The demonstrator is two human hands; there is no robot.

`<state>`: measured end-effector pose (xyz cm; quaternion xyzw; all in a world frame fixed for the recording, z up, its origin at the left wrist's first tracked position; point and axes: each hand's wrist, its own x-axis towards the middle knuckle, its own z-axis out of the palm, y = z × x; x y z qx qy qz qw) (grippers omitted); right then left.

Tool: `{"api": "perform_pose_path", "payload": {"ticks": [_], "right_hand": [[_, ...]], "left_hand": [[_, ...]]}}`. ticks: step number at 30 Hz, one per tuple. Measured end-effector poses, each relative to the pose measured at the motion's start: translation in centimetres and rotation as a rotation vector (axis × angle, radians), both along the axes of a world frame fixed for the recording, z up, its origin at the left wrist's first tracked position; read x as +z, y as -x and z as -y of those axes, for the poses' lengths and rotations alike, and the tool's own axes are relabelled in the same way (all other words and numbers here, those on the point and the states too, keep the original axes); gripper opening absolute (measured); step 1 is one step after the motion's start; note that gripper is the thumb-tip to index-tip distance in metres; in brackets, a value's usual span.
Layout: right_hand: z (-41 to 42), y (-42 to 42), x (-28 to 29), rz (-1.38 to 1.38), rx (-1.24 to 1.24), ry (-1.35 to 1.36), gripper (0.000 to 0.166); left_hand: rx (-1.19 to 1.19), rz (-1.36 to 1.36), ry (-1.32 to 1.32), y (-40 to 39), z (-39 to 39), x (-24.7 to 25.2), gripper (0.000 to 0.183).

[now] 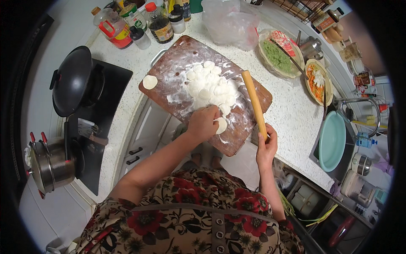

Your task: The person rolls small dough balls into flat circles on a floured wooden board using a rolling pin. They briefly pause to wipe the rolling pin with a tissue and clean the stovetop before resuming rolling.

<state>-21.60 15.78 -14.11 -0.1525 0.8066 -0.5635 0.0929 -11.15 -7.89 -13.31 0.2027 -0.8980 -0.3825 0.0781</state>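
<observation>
On a floured wooden board (168,63) lies a heap of small flattened dough pieces (219,89). My left hand (203,123) is at the board's near edge, its curled fingers pinching the rim of a flat dough round (221,126). The hand covers part of that round. In my right hand (267,146) is the lower end of a wooden rolling pin (253,101). The pin is raised at a slant over the board's right side. A larger rolled dough wrapper (150,82) rests by itself at the board's left corner.
Sauce bottles (160,28) and a plastic bag (230,25) stand behind the board. To the right are a bowl of green filling (279,57), a bowl of shredded vegetables (317,84) and a turquoise basin (332,141). A wok (74,82) and a steel pot (52,165) occupy the left.
</observation>
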Motion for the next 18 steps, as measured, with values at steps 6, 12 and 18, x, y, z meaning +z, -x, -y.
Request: {"api": "perform_pose_path", "payload": {"ticks": [6,12,18], "right_hand": [[0.5,0.3,-0.2,0.021,0.001,0.004,0.024],[0.5,0.3,0.4,0.048,-0.012,0.003,0.023],[0.2,0.6,0.2,0.059,-0.027,-0.009,0.024]], "left_hand": [[0.011,-0.125,-0.160,0.7,-0.6,0.2,0.015],[0.109,-0.262,-0.244,2.2,4.8,3.8,0.024],[0.422,-0.291,-0.129,5.8,16.3,3.7,0.027]]}}
